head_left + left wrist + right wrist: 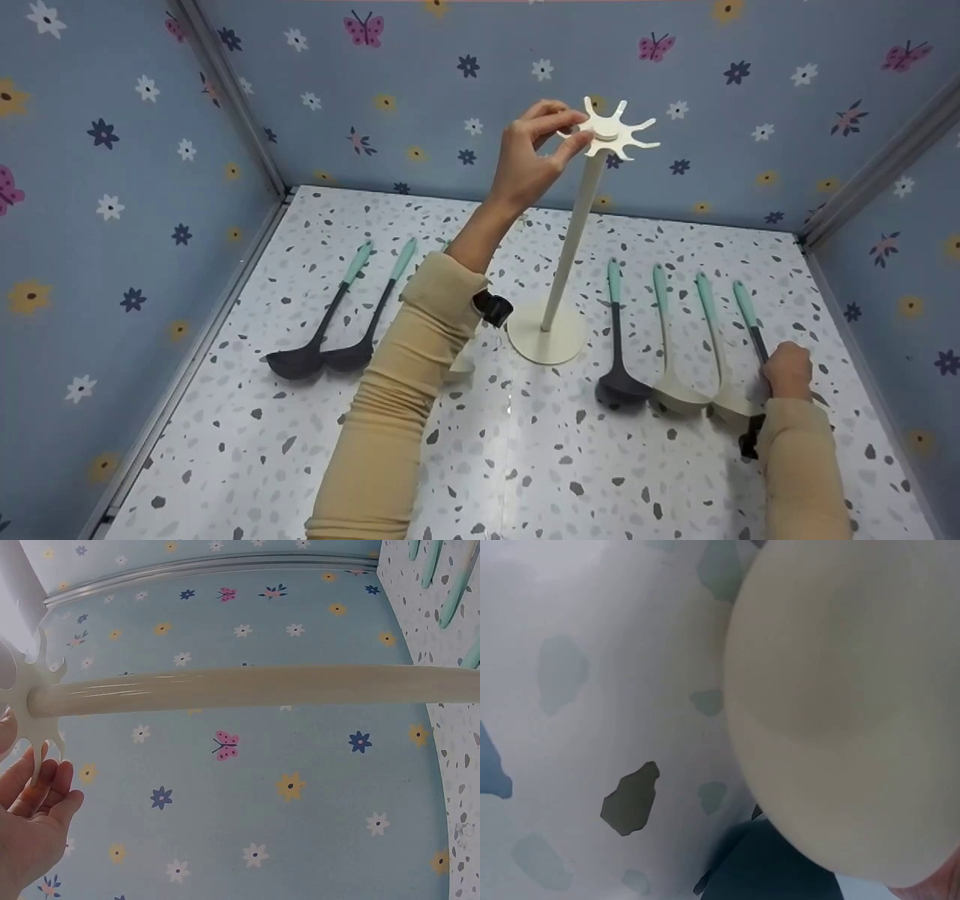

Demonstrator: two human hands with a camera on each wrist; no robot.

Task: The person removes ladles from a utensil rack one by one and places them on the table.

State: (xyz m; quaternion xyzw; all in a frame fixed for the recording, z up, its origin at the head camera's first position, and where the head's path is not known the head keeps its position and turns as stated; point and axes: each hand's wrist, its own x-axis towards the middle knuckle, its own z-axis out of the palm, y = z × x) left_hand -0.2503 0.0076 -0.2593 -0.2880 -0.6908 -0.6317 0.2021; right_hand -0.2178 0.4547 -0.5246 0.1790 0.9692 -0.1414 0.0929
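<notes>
A cream utensil stand (576,232) rises from a round base, with a ring of curved hooks on top. My left hand (536,154) pinches the hooked top by its left side; in the left wrist view the fingers (46,791) curl about one hook. Low at the right, my right hand (789,371) grips the dark shaft of the rightmost ladle (752,319), which has a mint handle. The hand and sleeve hide most of its bowl. Just left of it lies a cream ladle (716,334), whose pale bowl (840,705) fills much of the right wrist view.
Another cream ladle (666,330) and a dark ladle (617,337) lie right of the stand. Two dark ladles (330,319) (381,311) lie at the left. Behind my left arm, a pale-bowled ladle (461,366) is mostly hidden. Flowered panels (420,75) enclose the speckled table (525,465).
</notes>
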